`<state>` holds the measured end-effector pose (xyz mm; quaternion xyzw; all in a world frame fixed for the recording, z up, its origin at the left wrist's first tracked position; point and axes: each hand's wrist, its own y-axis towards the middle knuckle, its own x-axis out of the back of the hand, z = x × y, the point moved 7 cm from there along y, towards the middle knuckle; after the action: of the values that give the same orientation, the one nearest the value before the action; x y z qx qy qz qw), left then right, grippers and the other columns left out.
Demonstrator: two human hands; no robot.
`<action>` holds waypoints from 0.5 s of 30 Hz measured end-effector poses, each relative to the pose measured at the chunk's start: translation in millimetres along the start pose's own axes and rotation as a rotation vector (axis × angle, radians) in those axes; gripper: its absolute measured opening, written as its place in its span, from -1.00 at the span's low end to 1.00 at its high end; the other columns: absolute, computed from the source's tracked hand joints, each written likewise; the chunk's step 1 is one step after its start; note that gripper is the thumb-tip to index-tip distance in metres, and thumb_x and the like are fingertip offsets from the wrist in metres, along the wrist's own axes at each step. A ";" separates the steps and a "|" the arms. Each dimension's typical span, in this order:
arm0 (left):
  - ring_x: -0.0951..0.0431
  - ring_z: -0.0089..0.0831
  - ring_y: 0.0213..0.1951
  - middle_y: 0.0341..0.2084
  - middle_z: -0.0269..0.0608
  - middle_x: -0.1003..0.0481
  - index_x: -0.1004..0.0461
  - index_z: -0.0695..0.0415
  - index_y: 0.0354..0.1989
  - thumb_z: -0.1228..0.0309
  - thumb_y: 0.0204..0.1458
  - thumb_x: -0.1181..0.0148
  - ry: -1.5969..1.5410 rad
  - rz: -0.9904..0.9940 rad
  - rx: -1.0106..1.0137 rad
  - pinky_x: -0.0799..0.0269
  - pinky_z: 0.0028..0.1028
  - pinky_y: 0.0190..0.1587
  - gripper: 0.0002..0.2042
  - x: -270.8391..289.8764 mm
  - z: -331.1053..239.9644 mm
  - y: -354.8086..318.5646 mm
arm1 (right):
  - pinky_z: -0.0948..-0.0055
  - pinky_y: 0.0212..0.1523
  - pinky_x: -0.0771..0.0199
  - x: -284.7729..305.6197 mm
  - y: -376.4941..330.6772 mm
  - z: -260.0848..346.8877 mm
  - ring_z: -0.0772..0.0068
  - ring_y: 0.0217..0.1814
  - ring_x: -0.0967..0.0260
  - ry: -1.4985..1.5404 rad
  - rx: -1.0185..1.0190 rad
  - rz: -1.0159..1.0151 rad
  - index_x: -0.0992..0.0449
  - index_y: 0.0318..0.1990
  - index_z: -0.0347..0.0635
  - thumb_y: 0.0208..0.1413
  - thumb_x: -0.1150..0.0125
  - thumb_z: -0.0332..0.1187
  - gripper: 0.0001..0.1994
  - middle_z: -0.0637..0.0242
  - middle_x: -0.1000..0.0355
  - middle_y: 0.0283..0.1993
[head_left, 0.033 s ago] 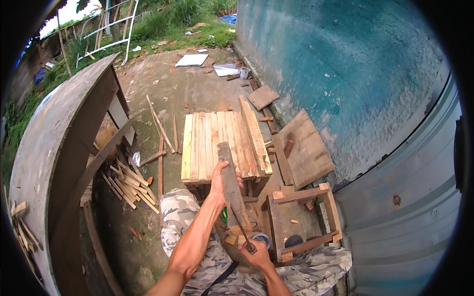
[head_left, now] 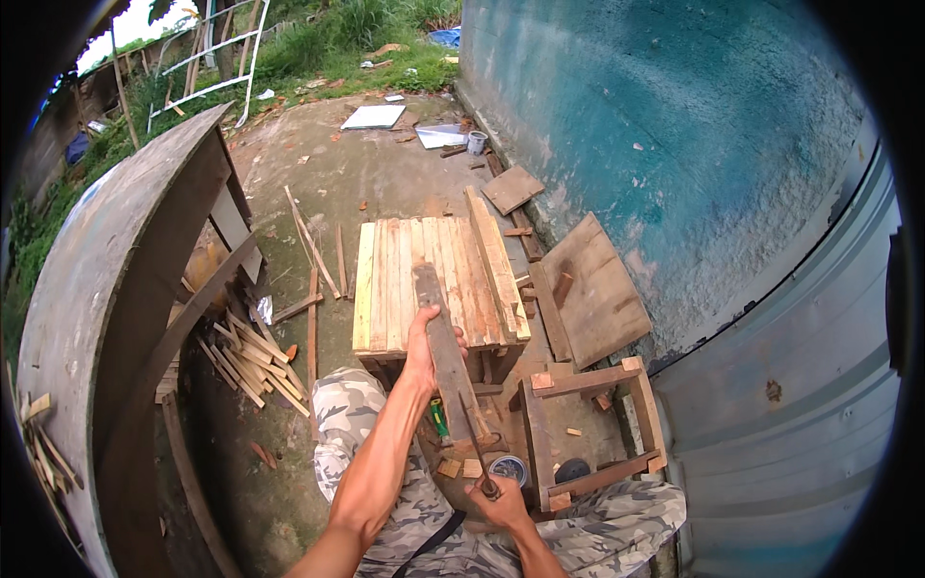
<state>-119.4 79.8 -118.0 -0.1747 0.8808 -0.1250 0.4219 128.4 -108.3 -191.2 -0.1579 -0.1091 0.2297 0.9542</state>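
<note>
My left hand (head_left: 421, 345) is closed around a dark, weathered wooden board (head_left: 445, 352), which slants from over a low slatted wooden stand (head_left: 390, 279) back toward me. In my right hand (head_left: 505, 503) is the handle of a tool (head_left: 490, 487) with a thin dark blade. The blade lies along the board's near part, seen nearly edge-on, so I cannot tell its kind. On the ground beyond my right hand are a round tin (head_left: 508, 469), small wood blocks (head_left: 449, 467) and a green-handled tool (head_left: 439, 420), partly hidden by the board.
A thick wooden beam (head_left: 494, 265) lies along the stand's right side. Nearer right is an open wooden frame (head_left: 588, 381); behind it, a wood panel (head_left: 597, 294) leans by the blue wall (head_left: 665, 144). Thin offcuts (head_left: 255, 356) lie left, beside a large wooden structure (head_left: 106, 241).
The board has shifted slightly away and to the left, with my left hand on it. More of the green-handled tool and the tin shows. My right hand has hardly moved.
</note>
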 end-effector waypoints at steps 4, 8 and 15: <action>-0.59 -0.30 -0.31 -0.28 -0.09 -0.50 -0.36 0.25 0.03 0.03 0.11 -0.16 0.164 -0.053 -0.123 -0.61 -0.21 -0.26 -0.48 -9.7 -52.1 14.4 | 0.54 -0.46 -0.20 7.0 -16.9 4.7 0.72 -0.50 -0.20 0.052 0.054 -0.127 -0.51 -0.44 -0.22 0.15 -0.40 -0.29 -0.76 0.57 -0.34 -0.58; -0.41 -0.45 -0.54 -0.51 -0.28 -0.37 -0.40 0.07 -0.15 -0.11 0.04 -0.15 0.090 -0.053 -0.221 -0.39 -0.37 -0.48 -0.53 -21.7 -79.6 5.1 | 0.58 -0.47 -0.18 26.7 0.8 23.9 0.75 -0.51 -0.17 0.129 0.090 -0.181 -0.47 -0.47 -0.20 0.17 -0.38 -0.34 -0.76 0.58 -0.29 -0.60; -0.44 -0.38 -0.48 -0.43 -0.24 -0.38 -0.27 0.07 0.18 -0.07 0.09 -0.11 -0.131 0.079 -0.327 -0.46 -0.33 -0.41 -0.41 -25.1 -95.6 -14.1 | 0.58 -0.60 -0.22 50.4 10.9 61.0 0.66 -0.64 -0.29 0.275 0.067 -0.250 -0.43 -0.40 -0.19 0.20 -0.38 -0.32 -0.76 0.45 -0.39 -0.60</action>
<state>-177.1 84.3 -36.7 -0.2140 0.8662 0.0485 0.4490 150.8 -59.9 -131.7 -0.1412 0.0114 0.0889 0.9859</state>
